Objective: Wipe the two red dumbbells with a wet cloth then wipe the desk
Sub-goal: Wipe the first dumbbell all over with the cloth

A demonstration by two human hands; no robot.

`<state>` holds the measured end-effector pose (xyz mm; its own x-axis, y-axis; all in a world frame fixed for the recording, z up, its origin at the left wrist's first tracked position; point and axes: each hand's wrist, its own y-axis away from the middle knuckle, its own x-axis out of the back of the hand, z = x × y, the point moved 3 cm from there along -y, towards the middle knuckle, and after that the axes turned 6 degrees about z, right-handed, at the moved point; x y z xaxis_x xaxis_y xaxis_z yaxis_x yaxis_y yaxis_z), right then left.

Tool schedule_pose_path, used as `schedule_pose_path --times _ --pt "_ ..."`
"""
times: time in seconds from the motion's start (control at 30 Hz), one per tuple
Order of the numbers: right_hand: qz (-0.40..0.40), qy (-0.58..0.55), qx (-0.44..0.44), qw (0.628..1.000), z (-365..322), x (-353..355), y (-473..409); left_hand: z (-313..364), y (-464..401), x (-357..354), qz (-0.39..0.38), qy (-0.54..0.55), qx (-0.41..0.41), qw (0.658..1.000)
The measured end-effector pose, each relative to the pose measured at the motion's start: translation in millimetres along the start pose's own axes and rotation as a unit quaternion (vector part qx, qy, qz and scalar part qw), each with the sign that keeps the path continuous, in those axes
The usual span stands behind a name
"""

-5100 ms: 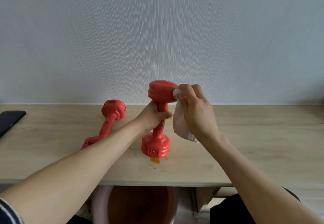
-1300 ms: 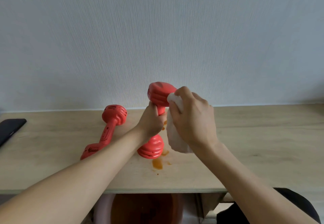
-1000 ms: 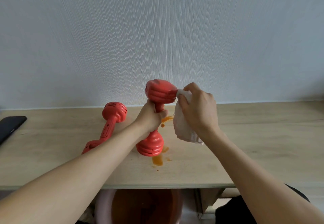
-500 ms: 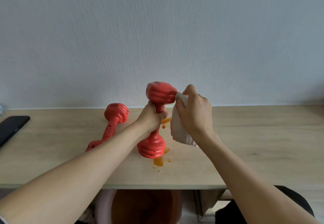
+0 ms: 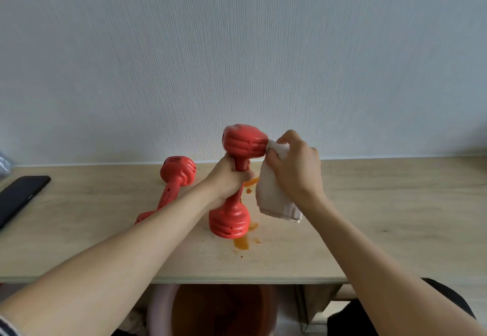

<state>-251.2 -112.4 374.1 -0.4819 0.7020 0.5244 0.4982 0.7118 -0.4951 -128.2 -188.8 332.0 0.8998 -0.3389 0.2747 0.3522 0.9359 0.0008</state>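
left hand (image 5: 228, 177) grips upright dumbbell (image 5: 235, 183); right hand (image 5: 296, 169) presses cloth (image 5: 274, 198) on it.

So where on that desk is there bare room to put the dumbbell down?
The desk is bare right of the right hand and its cloth. A smaller patch lies between the phone and the lying dumbbell. The middle is crowded: the held dumbbell, orange spills.

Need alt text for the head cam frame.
The left hand holds a red dumbbell upright on a wooden desk while the right hand presses a white cloth to its top; a second dumbbell lies behind.
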Motion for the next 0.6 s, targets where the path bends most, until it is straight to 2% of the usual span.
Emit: schedule_pose_path --times 0.23,0.33,0.4,0.43,0.6 --pt "0.008 -0.027 -0.017 0.999 11 1 -4 2 6 -3 -0.044 0.015 0.016 0.999" --pt "0.038 -0.023 0.051 0.998 -8 10 8 4 1 1 -0.028 0.037 0.021 0.999" --pt "0.058 -0.010 0.127 0.990 -26 11 16 6 1 1 -0.037 0.041 0.023 0.998" --pt "0.048 -0.002 0.134 0.990 -32 10 17 6 1 0 -0.047 0.045 0.026 0.998" --pt "0.018 0.006 0.056 0.998 -8 4 5 3 3 2 -0.055 0.063 0.032 0.996"
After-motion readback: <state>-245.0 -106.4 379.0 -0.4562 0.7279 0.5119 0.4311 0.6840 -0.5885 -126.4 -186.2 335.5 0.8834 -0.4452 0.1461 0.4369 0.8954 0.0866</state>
